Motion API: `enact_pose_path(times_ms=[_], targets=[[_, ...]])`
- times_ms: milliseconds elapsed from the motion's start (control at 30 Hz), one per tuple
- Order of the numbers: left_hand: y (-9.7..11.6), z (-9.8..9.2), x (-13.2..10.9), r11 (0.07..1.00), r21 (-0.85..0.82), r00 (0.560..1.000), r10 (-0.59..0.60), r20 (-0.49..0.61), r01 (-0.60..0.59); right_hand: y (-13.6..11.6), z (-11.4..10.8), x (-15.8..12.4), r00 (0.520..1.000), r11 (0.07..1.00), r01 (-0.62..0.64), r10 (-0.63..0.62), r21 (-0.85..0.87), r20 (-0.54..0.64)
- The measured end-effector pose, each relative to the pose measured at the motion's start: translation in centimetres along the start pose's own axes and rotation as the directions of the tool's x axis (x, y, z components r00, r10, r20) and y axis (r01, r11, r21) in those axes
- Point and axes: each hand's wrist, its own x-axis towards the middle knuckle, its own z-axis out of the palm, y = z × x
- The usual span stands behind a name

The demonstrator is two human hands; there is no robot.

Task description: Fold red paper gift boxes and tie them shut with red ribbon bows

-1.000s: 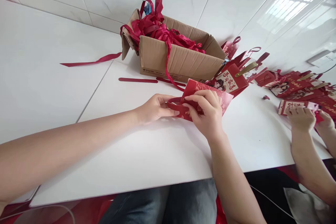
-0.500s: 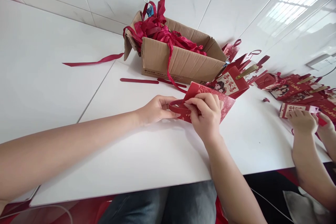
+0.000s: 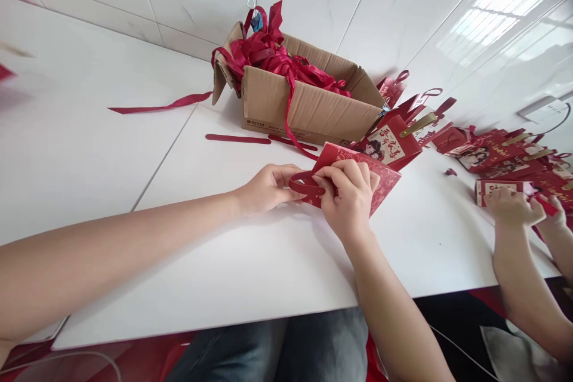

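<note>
A flat red paper bag (image 3: 384, 182) with a gold pattern lies on the white table (image 3: 250, 262) in front of me. My right hand (image 3: 347, 197) is closed on the bag's near edge, fingers pressing it down. My left hand (image 3: 267, 187) pinches a looped red ribbon handle (image 3: 301, 182) at the bag's mouth. The two hands almost touch at the ribbon.
A cardboard box (image 3: 308, 104) full of red ribbons (image 3: 273, 51) stands behind. Loose ribbon strips (image 3: 238, 139) and a long ribbon (image 3: 161, 106) lie left of it. Finished red bags (image 3: 394, 142) pile to the right, where another person's hands (image 3: 513, 208) work on one.
The ribbon loop has shifted slightly toward the bag's mouth, and my right hand's fingers have curled tighter over the edge. The other person's hands have shifted a little.
</note>
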Motion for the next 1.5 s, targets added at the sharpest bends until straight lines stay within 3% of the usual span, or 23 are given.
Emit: enact_pose_path(times_ms=[267,400,500,633,767,800,867,933,1000,1133,1267,1433,1500], targets=[[0.3,0.2,0.0,0.997,-0.076,0.999,-0.019,-0.043,0.016,0.1,-0.1,0.0,0.998,0.999,0.04,-0.039,0.006,-0.039],[1.2,0.0,0.2,0.993,-0.089,0.992,0.062,-0.112,-0.072,-0.4,-1.0,0.3,0.997,0.998,0.05,-0.048,0.027,-0.059],[2.7,-0.2,0.3,0.988,0.007,0.981,0.155,-0.117,-0.155,-0.8,-1.8,0.4,0.991,0.994,0.068,-0.058,0.085,-0.125],[5.0,-0.2,0.0,0.959,0.222,0.98,0.192,-0.052,-0.177,-0.8,-2.4,0.6,0.976,0.985,0.074,-0.04,0.153,-0.212],[6.7,-0.3,-0.3,0.914,0.366,0.983,0.181,0.026,-0.178,0.4,-2.9,1.1,0.956,0.983,-0.077,0.12,0.167,-0.269],[7.0,-0.3,-0.3,0.9,0.396,0.983,0.176,0.053,-0.183,0.9,-3.2,1.2,0.96,0.959,-0.142,0.194,0.244,-0.204],[7.7,-0.5,-0.3,0.856,0.476,0.979,0.174,0.104,-0.202,1.6,-3.8,1.4,0.949,0.836,-0.303,0.309,0.458,0.064],[8.4,-0.6,-0.5,0.8,0.551,0.971,0.176,0.162,-0.237,2.0,-4.5,1.5,0.886,0.634,-0.464,0.319,0.618,0.337],[9.0,-0.7,-0.7,0.759,0.587,0.958,0.182,0.221,-0.279,1.8,-4.9,1.5,0.836,0.476,-0.547,0.281,0.688,0.471],[9.7,-1.1,-0.9,0.701,0.63,0.936,0.167,0.311,-0.334,0.1,-4.5,1.1,0.826,0.308,-0.564,0.21,0.766,0.524],[9.9,-1.0,-0.9,0.681,0.664,0.945,0.145,0.292,-0.31,-1.1,-3.6,0.8,0.797,0.159,-0.6,0.203,0.784,0.569],[10.4,-0.2,-1.2,0.518,0.79,0.942,0.239,0.234,-0.328,-1.6,-3.3,0.9,0.756,0.085,-0.633,0.283,0.77,0.591],[10.7,0.2,-1.4,0.541,0.793,0.96,0.193,0.205,-0.278,-1.8,-3.3,0.9,0.752,0.085,-0.63,0.317,0.772,0.578]])
